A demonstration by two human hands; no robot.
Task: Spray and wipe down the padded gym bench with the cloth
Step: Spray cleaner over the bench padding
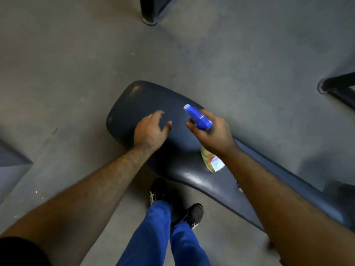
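Note:
A dark navy padded gym bench [138,100] runs from the middle of the view down to the lower right. My right hand [213,133] grips a spray bottle [199,118] with a blue trigger head and a yellowish body, its white nozzle pointing up-left over the pad. My left hand [151,129] hovers over or rests on the pad's rounded end, fingers spread, holding nothing. No cloth is in sight.
Grey concrete floor [76,54] surrounds the bench. Dark equipment legs stand at the top centre [149,14] and at the right edge [338,87]. A grey block [9,166] sits at the left edge. My feet in dark shoes [159,191] stand beside the bench.

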